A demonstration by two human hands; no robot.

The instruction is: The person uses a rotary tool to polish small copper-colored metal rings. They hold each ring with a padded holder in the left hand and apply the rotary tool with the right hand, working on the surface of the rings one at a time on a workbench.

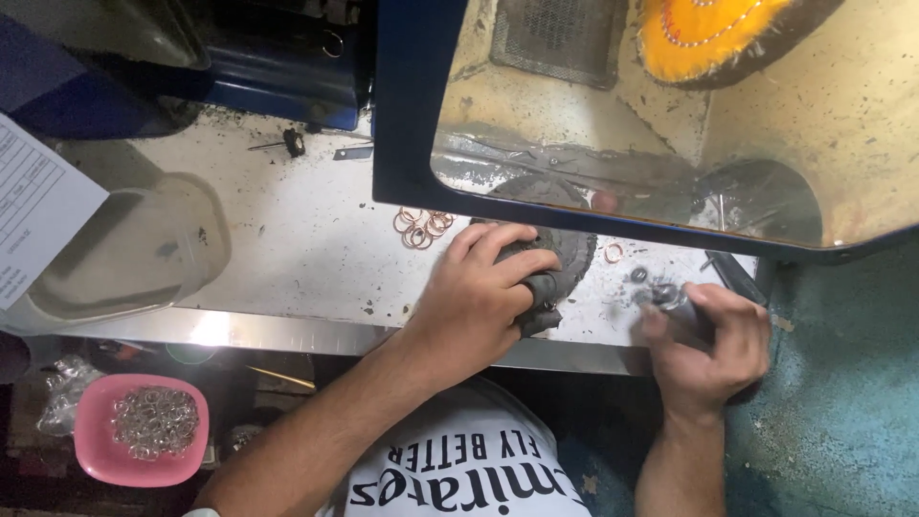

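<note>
Gripping from the fingertips first: my left hand (474, 297) has its fingers curled tight over a dark grey, grimy lump (544, 278) that sits on a dark round pad (574, 244), pressing it down, I'd say to keep it from shifting. Right hand (713, 345) is closed in a fist around a dark slim tool (675, 304), thumb along the shaft, tip pointing toward the lump; a pen-like hold, probably for control. The lump looks dull, blackened, irregular; can't tell its exact shape under the fingers. It lies near the front edge of the dusty white bench (306, 239), just below the blue-framed shield (412, 115). One copper ring (614, 252) lies just beside the pad, a small heap of copper rings (421, 228) to its left. Behind the shield, a yellow buffing wheel (708, 29). Low left, a pink bowl (91, 450) of silvery rings, and a clear plastic tub (134, 254) on the bench
</note>
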